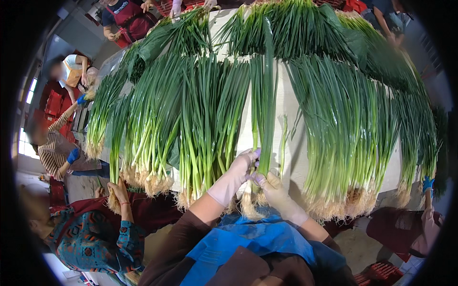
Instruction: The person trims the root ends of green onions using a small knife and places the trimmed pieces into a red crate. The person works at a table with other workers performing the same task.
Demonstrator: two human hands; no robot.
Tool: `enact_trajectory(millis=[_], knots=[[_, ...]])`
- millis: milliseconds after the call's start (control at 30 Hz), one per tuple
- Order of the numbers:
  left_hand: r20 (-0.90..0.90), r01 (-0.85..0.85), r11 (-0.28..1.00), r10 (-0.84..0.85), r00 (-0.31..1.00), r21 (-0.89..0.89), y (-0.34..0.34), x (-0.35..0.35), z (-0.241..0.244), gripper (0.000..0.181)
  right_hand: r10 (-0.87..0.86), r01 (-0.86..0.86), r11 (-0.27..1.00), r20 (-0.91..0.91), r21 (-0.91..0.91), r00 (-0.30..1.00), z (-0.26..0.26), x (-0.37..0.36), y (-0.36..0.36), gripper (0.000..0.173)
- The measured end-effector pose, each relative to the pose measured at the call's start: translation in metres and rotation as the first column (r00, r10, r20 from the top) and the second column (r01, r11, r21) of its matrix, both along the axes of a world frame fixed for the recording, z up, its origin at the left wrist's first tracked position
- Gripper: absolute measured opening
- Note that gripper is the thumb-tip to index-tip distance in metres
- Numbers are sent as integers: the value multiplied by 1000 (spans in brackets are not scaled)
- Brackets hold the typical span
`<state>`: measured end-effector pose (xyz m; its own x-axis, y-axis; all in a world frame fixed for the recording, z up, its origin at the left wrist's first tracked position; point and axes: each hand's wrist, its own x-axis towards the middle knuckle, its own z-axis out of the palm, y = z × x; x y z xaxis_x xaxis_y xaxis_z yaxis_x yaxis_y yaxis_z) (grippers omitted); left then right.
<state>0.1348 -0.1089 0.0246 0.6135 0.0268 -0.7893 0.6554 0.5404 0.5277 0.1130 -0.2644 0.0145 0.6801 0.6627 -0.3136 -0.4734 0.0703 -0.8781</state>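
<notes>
Both my hands are gloved and close together at the near edge of a pale table (pixel 291 150). My left hand (pixel 243 164) grips a green onion (pixel 249 200) by its stem, the whiskery roots hanging over the table edge. Pinched in the fingers of my right hand (pixel 273 186) is a broad green leaf (pixel 266 107) that stretches up across the table. Whether that leaf is still joined to the stem is hidden by my fingers. A thin loose green strip (pixel 283 146) lies just right of my hands.
Rows of green onions lie left (pixel 204 125) and right (pixel 340 136), roots towards me, with another row (pixel 286 28) across the far side. At left, a co-worker's hand (pixel 120 193) holds a bunch. Other workers stand around the table. Red crates (pixel 383 273) sit at lower right.
</notes>
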Motion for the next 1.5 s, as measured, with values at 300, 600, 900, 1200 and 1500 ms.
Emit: enact_trajectory(millis=[300,600,900,1200,1500], knots=[[127,-53,856,-15,992,514,13,15,-56,33,271,-269,960,9,-73,963,75,-2,-61,24],[-5,-3,575,12,1000,818,31,-48,-46,50,-802,839,544,293,0,520,15,-34,-292,30],[67,-36,200,-151,986,979,21,-80,-54,55,-863,819,363,171,-444,475,-90,-109,-437,28],[-176,212,58,-370,912,976,-28,-47,-17,70,-312,100,279,8,-955,950,-29,-82,-378,31],[-166,318,311,-429,888,896,-42,-14,-65,77,395,-300,837,125,-457,910,74,-29,-242,30]])
